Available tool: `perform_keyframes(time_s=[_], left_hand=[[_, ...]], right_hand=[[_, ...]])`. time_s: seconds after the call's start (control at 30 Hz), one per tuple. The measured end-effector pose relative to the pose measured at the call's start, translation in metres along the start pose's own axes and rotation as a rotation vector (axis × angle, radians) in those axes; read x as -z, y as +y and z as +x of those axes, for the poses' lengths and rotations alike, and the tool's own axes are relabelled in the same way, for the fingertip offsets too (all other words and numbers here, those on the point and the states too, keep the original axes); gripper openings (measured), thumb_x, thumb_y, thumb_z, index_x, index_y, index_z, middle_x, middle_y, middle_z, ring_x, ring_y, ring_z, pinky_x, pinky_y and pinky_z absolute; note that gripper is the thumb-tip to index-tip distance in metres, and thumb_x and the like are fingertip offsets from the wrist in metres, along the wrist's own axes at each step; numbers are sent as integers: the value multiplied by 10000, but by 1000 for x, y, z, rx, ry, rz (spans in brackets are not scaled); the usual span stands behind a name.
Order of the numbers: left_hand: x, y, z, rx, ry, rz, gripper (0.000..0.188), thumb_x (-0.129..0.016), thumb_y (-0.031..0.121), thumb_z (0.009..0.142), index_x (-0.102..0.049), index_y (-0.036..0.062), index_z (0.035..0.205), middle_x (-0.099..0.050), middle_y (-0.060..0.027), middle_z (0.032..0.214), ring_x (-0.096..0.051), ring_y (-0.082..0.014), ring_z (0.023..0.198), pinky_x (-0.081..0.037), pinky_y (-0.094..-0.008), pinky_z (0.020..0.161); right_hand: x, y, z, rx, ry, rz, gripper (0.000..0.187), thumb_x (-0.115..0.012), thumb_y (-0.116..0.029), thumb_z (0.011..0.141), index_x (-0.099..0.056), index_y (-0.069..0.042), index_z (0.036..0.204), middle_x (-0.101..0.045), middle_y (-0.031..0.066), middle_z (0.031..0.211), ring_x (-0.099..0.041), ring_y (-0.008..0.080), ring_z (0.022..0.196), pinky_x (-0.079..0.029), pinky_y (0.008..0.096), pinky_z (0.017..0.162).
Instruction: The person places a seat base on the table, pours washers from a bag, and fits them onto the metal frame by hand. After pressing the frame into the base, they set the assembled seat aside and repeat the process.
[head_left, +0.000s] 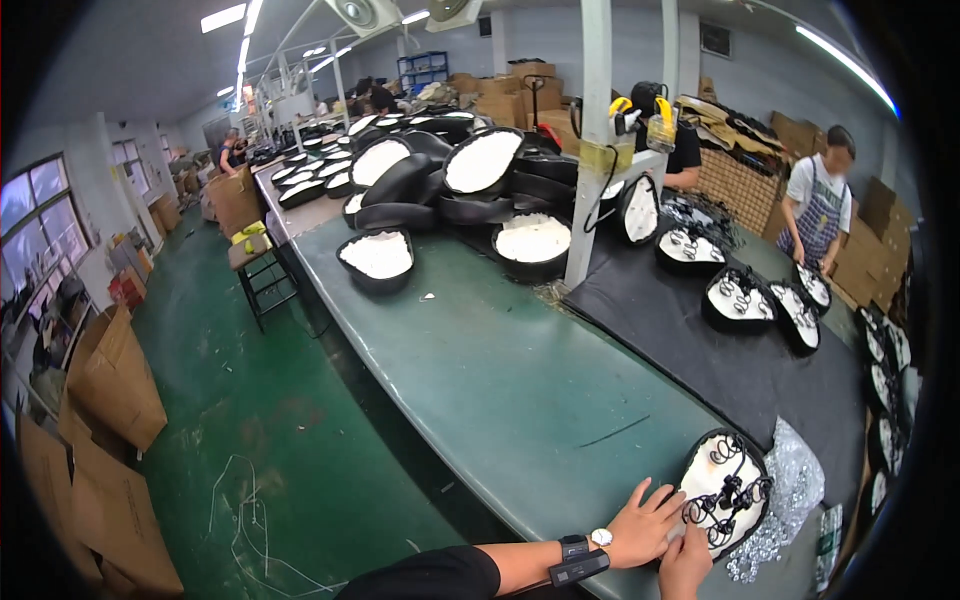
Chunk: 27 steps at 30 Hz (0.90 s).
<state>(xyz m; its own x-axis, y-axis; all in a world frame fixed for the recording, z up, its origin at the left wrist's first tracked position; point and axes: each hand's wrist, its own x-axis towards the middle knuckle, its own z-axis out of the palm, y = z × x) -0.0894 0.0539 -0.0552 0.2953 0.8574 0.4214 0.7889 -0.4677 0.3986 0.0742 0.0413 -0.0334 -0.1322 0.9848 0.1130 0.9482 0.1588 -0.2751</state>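
A bicycle saddle point(727, 462) lies upside down at the near right of the green table, its pale underside up and its black rim around it. A black coil-spring frame point(728, 496) rests on that underside. My left hand point(642, 528) lies with fingers spread against the saddle's left edge, by one of the coils. Just in front of it, my right hand point(686, 566) is closed at the near edge of the saddle, beside a coil. What its fingers hold, if anything, is hidden. A clear plastic bag point(797, 480) of small shiny metal parts lies right of the saddle, some spilled out.
Overturned saddles point(485, 162) are heaped farther along the green table point(470, 380). Saddles with springs point(740, 298) sit on the black-covered surface point(665, 340) to the right. A white post point(592, 140) rises between. A co-worker point(820, 200) handles a saddle at far right. Cardboard boxes point(115, 390) and a stool point(262, 270) stand left.
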Motion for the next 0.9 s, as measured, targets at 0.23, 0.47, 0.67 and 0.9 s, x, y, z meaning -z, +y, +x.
perform_keyframes(time_s=[0.23, 0.47, 0.67, 0.9], left_hand=[[2, -4, 0, -5, 28, -12, 545, -562, 317, 902, -581, 25, 1361, -437, -124, 1533, -375, -315, 1425, -217, -595, 1202], [-11, 3, -1, 30, -6, -74, 542, -582, 282, 882, -594, 28, 1360, -431, -126, 1540, -351, -333, 1445, -201, -603, 1211], [4, 7, 4, 2, -24, -60, 514, -619, 337, 803, -674, 101, 1257, -492, -124, 1490, -395, -336, 1409, -261, -657, 1131], [20, -4, 1, -5, 24, 46, 517, -610, 302, 864, -647, 70, 1324, -469, -128, 1523, -364, -320, 1434, -211, -655, 1162]], right_hand=[[3, -15, 0, 3, 57, 8, 400, -560, -271, 982, -608, -111, 1344, -684, 194, 1123, -662, 413, 964, -533, 513, 802], [12, -10, 1, -37, -91, -71, 414, -547, -316, 980, -600, -183, 1368, -682, 158, 1151, -664, 397, 977, -537, 521, 793], [13, -10, 5, -14, 40, 86, 456, -624, -98, 853, -674, -118, 1306, -698, 183, 1166, -679, 385, 1001, -545, 472, 848], [5, -25, 10, 71, 122, 54, 532, -621, -186, 890, -597, -193, 1421, -682, 97, 983, -690, 350, 773, -550, 484, 645]])
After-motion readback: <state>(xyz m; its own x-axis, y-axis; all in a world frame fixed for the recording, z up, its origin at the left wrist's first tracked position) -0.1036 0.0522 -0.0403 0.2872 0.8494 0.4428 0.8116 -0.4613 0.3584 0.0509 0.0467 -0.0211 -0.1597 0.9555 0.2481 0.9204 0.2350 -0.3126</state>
